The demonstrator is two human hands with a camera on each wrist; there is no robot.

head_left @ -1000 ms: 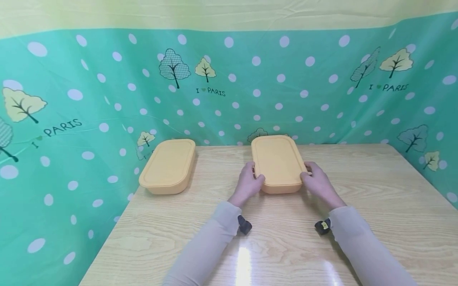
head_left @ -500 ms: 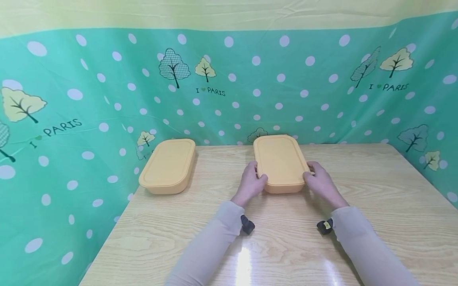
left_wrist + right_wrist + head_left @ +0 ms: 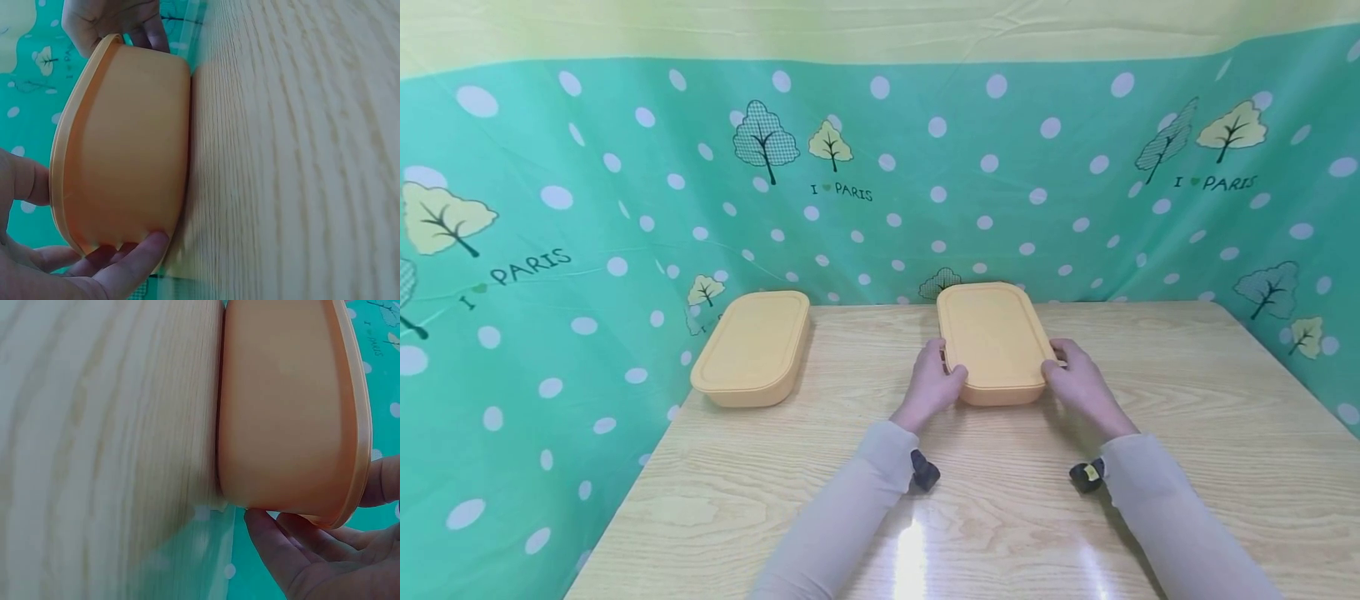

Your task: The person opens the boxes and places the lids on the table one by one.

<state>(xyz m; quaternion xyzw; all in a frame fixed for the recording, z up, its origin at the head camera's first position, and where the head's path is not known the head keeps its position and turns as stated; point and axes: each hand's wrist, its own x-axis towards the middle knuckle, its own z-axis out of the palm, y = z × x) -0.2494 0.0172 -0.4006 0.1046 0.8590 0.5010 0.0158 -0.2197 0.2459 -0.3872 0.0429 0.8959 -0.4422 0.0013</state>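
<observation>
A light orange lidded plastic container [image 3: 996, 333] sits at the back middle of the table in the head view. My left hand [image 3: 931, 385] grips its near left corner, thumb at the lid's edge and fingers against the side wall. At the opposite corner my right hand [image 3: 1084, 387] holds it the same way, with the thumb on the lid rim. Seen from the left wrist, the container's wall [image 3: 128, 144] stands with its base against the wood. The right wrist view shows fingertips [image 3: 262, 528] touching the side wall. Its inside is hidden by the lid.
A second lidded container [image 3: 752, 343] of the same colour stands at the table's back left corner. Behind the wooden table [image 3: 1000, 508] hangs a green dotted cloth [image 3: 880, 167], which also runs along the left and right sides.
Both hands have slid the container a short way to the right along the table, keeping their grip. The left container has stayed in place.
</observation>
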